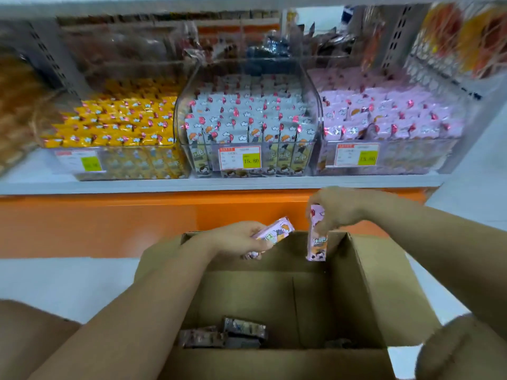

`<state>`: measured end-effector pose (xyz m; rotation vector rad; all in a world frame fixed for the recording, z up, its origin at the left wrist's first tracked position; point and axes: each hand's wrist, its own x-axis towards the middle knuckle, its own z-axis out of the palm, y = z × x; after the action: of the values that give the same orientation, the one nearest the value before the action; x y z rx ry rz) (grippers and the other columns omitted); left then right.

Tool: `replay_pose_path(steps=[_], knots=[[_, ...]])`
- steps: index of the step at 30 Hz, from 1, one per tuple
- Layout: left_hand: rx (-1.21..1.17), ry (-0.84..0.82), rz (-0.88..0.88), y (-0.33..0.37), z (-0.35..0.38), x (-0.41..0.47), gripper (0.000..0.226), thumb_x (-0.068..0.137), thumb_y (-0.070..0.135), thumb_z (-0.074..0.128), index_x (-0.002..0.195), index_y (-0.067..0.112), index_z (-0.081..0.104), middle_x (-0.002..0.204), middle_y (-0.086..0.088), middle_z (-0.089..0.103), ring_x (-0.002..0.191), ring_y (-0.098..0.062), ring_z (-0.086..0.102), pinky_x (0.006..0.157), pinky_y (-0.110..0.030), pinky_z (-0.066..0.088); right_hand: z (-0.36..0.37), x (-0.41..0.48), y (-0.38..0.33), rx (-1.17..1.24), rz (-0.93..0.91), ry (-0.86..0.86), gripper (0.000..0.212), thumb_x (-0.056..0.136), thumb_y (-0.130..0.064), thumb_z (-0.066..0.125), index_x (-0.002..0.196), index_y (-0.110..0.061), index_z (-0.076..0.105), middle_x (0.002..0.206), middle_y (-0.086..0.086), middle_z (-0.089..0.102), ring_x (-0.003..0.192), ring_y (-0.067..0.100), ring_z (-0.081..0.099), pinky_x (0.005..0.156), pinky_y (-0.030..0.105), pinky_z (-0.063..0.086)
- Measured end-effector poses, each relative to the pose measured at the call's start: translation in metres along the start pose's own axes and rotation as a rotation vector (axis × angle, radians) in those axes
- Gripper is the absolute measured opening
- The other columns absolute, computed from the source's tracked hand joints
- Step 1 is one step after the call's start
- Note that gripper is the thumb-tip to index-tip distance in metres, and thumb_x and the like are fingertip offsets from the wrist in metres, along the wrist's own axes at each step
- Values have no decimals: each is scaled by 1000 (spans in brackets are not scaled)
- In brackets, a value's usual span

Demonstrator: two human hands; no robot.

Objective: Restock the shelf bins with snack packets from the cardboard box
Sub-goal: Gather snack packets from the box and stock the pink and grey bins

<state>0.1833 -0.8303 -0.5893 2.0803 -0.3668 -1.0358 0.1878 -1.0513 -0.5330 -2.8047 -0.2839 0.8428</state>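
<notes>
Two pink packets are in hand above the far rim of the cardboard box. The left hand grips a sideways packet, and the right hand pinches a hanging packet by its top. Only a few dark packets lie at the box's near-left bottom, so the restock looks almost finished. By colour, the held ones suit the pink bin at far right, which looks nearly full, as do the grey bin and yellow bin. The bins sit on a white shelf above an orange panel and a pale floor.
</notes>
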Motion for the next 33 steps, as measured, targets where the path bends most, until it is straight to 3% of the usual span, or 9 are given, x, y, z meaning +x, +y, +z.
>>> replay_pose_path(steps=[5, 8, 10, 14, 18, 22, 25, 29, 33], knots=[[-24, 142, 142, 67, -12, -28, 33, 96, 33, 53, 127, 24, 47, 115, 5, 62, 93, -7, 68, 83, -19, 50, -50, -65, 1, 183, -105, 317, 44, 77, -33, 76, 114, -16, 61, 110, -3, 57, 97, 14, 55, 83, 31, 44], [-21, 257, 255, 105, -13, -38, 23, 95, 32, 54, 117, 30, 47, 115, 12, 59, 90, 4, 60, 78, -11, 47, -64, -89, 12, 329, -117, 571, 43, 76, -30, 77, 113, -16, 60, 89, -12, 55, 70, 0, 50, 61, 14, 38], [-55, 325, 322, 125, -13, -39, 22, 94, 28, 56, 115, 28, 48, 107, 16, 60, 90, 7, 57, 76, -8, 47, -72, -95, 25, 400, -84, 784, 46, 76, -28, 78, 114, -14, 56, 78, -9, 52, 61, 4, 49, 54, 14, 38], [-87, 498, 381, 162, -12, -25, 21, 89, 27, 64, 107, 27, 53, 109, 6, 65, 100, -12, 62, 96, -35, 48, -86, -100, 49, 475, -83, 1070, 36, 80, -25, 76, 105, -18, 51, 84, 0, 56, 70, 18, 56, 66, 36, 46], [34, 625, 381, 195, -11, 1, 24, 89, 33, 63, 107, 24, 49, 106, 5, 61, 97, -13, 58, 77, -23, 45, -97, -91, 64, 416, -101, 1047, 32, 83, -22, 73, 100, -27, 47, 96, 10, 62, 79, 26, 60, 55, 24, 44], [203, 683, 377, 209, -14, 31, 25, 90, 31, 63, 107, 19, 51, 104, -1, 64, 91, -13, 60, 68, -18, 44, -104, -76, 80, 407, -110, 986, 28, 85, -21, 69, 104, -25, 50, 105, 7, 62, 76, 23, 59, 59, 29, 41], [224, 705, 372, 215, -19, 43, 25, 89, 29, 64, 108, 19, 52, 104, 1, 66, 91, -13, 62, 74, -27, 51, -111, -68, 86, 418, -119, 966, 32, 86, -22, 69, 115, -21, 56, 113, 5, 62, 83, 24, 60, 70, 32, 47], [254, 720, 370, 216, -22, 55, 24, 88, 27, 66, 107, 20, 53, 99, 3, 67, 86, -12, 66, 81, -40, 55, -121, -58, 84, 229, -116, 874, 35, 88, -22, 66, 121, -19, 56, 122, 5, 60, 81, 17, 56, 65, 27, 40], [375, 814, 379, 218, -22, 66, 23, 85, 33, 68, 100, 22, 54, 96, 5, 63, 89, -14, 62, 84, -43, 52, -124, -46, 79, 91, -69, 756, 36, 90, -17, 63, 124, -16, 55, 125, 8, 60, 108, 25, 56, 79, 30, 44]])
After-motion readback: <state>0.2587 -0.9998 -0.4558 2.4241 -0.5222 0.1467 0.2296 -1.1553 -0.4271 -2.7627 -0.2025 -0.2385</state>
